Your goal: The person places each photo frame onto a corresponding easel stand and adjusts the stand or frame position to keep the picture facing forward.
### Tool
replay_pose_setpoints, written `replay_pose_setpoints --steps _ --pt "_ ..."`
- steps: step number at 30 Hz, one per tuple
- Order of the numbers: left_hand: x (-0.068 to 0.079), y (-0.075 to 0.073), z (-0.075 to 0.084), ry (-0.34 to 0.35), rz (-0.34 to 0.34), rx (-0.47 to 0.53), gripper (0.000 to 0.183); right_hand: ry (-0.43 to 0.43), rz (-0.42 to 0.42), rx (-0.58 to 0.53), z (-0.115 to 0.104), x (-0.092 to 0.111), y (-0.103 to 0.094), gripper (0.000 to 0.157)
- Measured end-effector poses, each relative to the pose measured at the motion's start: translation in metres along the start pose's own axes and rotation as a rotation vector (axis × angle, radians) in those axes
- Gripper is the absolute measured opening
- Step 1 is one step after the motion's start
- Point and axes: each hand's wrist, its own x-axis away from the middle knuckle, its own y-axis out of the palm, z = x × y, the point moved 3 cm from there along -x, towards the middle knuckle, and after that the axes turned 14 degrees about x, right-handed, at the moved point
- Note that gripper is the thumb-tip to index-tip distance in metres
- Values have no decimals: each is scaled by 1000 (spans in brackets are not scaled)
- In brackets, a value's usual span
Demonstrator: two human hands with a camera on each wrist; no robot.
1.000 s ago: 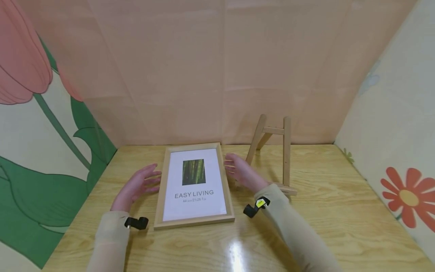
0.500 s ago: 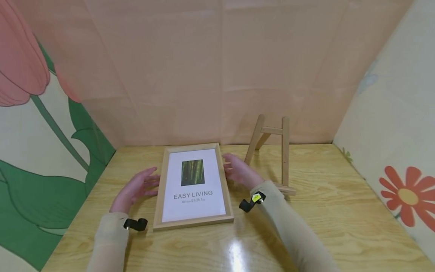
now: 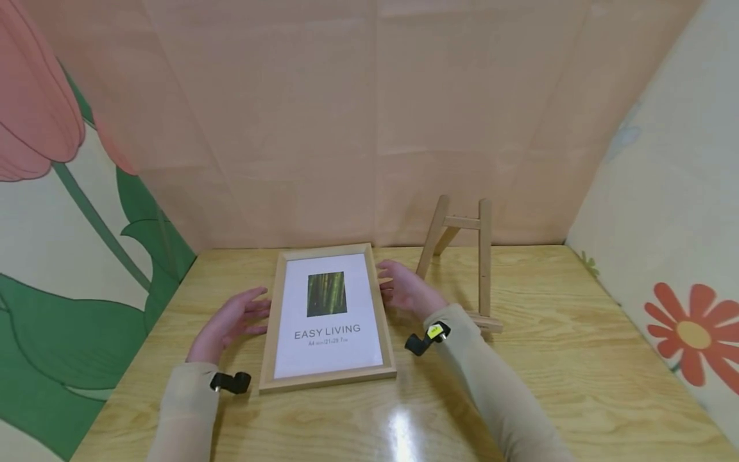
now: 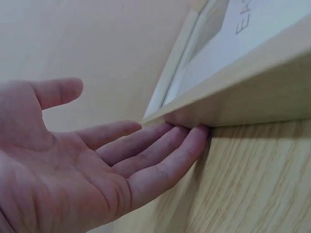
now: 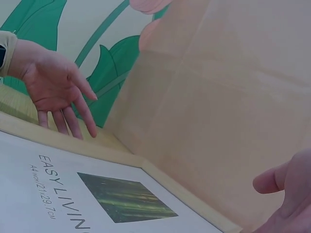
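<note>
Tabletop: where the light strikes its near part, the glossy wood-grain table (image 3: 577, 391) carries a white glare (image 3: 401, 433).
Back wall: a creased pinkish sheet (image 3: 369, 128) rises behind the table's far edge.
Left side: a painted pink tulip (image 3: 34, 96) and broad green leaves (image 3: 58, 333) cover a pale panel.
Right side: a pale wall (image 3: 681, 192) bears a red flower (image 3: 693, 335) with a yellow centre.
Picture frame: the light wooden frame (image 3: 329, 377) lies face up on the table, left of the easel, its white sheet (image 3: 326, 322) reading "EASY LIVING" below a green forest print (image 3: 326, 294).
Easel: the wooden easel (image 3: 485, 256) stands upright beyond the right forearm.
Left hand: the left hand (image 3: 231, 321) is ungripped, fingers extended, fingertips touching the frame's outer left side low down.
Right hand: the right hand (image 3: 411, 290) is relaxed and unclenched at the frame's right edge; whether it touches, I cannot tell.
Sleeves: both sleeves (image 3: 496, 385) are beige.
</note>
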Motion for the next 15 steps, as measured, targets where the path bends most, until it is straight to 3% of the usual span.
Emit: replay_pose_setpoints --steps 4,15 --pt "-5 -5 -3 -18 50 -11 77 -7 -27 -26 0 0 -2 71" --pt "5 -2 2 -24 31 56 79 -1 -78 -47 0 -1 -2 77"
